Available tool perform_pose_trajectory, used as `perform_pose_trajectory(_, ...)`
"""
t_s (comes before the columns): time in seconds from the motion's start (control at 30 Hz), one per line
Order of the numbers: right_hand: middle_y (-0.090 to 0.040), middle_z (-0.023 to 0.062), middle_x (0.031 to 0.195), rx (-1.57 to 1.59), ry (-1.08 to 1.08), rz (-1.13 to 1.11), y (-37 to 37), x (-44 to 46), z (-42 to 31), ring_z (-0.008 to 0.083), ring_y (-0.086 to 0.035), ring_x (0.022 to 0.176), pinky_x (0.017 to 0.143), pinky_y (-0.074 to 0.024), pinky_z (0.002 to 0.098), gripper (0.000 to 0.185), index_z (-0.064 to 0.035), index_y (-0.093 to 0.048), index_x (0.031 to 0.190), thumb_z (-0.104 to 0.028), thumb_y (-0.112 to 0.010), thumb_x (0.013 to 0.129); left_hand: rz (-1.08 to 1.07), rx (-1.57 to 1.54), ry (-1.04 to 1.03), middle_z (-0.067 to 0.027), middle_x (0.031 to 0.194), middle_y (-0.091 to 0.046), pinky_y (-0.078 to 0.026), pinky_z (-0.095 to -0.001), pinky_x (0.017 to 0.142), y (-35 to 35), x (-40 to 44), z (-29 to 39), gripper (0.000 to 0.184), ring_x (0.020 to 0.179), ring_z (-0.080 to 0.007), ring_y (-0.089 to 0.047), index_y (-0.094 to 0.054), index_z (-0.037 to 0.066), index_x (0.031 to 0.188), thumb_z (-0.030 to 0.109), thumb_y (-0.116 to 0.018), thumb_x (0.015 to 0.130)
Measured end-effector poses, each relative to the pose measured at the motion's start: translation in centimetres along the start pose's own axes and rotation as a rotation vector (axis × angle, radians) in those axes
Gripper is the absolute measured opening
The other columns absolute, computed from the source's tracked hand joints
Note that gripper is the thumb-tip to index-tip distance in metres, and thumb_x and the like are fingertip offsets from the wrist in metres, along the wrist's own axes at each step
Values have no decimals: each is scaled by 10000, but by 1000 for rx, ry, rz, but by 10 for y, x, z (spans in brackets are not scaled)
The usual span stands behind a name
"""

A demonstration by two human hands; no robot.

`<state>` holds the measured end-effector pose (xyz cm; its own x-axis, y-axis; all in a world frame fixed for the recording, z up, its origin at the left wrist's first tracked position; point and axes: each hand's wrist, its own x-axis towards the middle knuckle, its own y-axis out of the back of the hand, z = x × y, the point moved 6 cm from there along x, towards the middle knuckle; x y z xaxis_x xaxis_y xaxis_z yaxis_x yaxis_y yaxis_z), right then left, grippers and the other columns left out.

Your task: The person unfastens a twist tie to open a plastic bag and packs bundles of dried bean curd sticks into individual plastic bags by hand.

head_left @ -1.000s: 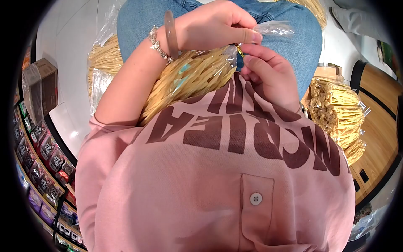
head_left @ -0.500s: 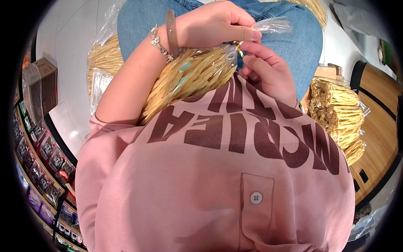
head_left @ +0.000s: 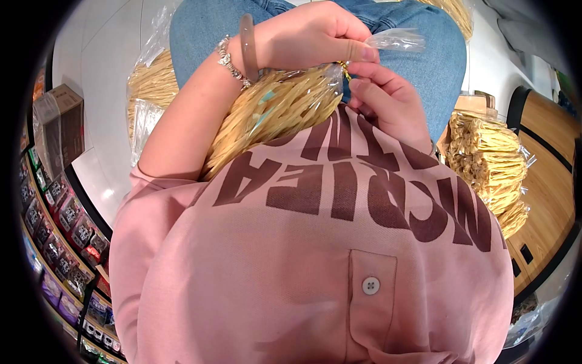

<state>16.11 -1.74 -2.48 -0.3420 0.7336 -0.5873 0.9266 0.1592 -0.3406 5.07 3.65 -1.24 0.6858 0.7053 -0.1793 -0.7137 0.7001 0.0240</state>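
Note:
A clear plastic bag (head_left: 285, 100) full of long, yellow dried strips lies across my lap, under my left forearm. Closed around its gathered neck is my left hand (head_left: 315, 39), wearing a bangle and a beaded bracelet. The loose plastic end (head_left: 397, 40) of the bag sticks out past the thumb to the right. Just below, my right hand (head_left: 388, 97) pinches a shiny gold twist tie (head_left: 345, 71) between thumb and index finger, at the bag's neck. The other right fingers are curled and partly hidden.
Another bag of yellow strips (head_left: 151, 85) lies on the floor at left, near a cardboard box (head_left: 59, 127) and shelves of packaged goods (head_left: 66, 212). At right, more bagged strips (head_left: 485, 164) are stacked beside a wooden cabinet (head_left: 548, 176).
The right fingers and the twist tie have shifted slightly at the bag's neck. The loose plastic end has moved a little to the right. Both hands keep their grip.

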Motion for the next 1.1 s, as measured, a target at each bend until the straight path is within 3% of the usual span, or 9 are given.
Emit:
perform_pose_trajectory(0.37,-561,-14,714,-39,6,19,7,6,3,43,-470,573,527,-378,180,130,5,-593,893,-84,-582,799,13,49,-12,-6,801,-613,-432,-211,676,1,2,-1,206,737,-52,-512,-634,-11,938,167,-557,868)
perform_pose_trajectory(0.47,-542,-32,666,-188,68,76,6,5,1,36,-446,557,514,-355,183,106,-10,-598,815,-112,-574,801,13,112,-15,-6,811,-616,-433,-214,682,2,2,0,196,741,-52,-513,-637,-6,942,156,-554,867)
perform_pose_trajectory(0.57,-517,-44,621,-177,3,-11,5,8,7,33,-430,547,499,-335,186,126,-17,-596,762,-118,-546,818,17,110,-18,-6,816,-617,-434,-216,686,2,2,0,194,744,-53,-515,-638,-5,939,154,-553,868)
perform_pose_trajectory(0.67,-484,-49,588,-169,103,-29,3,6,2,30,-400,514,466,-303,188,151,-19,-580,735,-122,-525,830,7,101,-27,-8,813,-616,-436,-215,688,1,2,0,194,745,-54,-516,-635,-10,932,153,-553,868)
perform_pose_trajectory(0.87,-433,-56,550,165,40,-45,-3,0,6,18,-322,454,419,-239,180,223,-50,-519,648,-125,-504,858,-8,27,-33,-15,810,-618,-445,-219,689,-5,2,2,193,742,-59,-527,-631,-20,920,148,-556,865)
perform_pose_trajectory(1.1,-387,-51,546,83,93,122,-14,-5,0,31,-281,446,412,-200,199,166,-56,-500,708,-108,-503,865,25,111,-45,-27,789,-625,-450,-216,691,-5,5,4,210,733,-59,-538,-635,-31,901,163,-570,853)
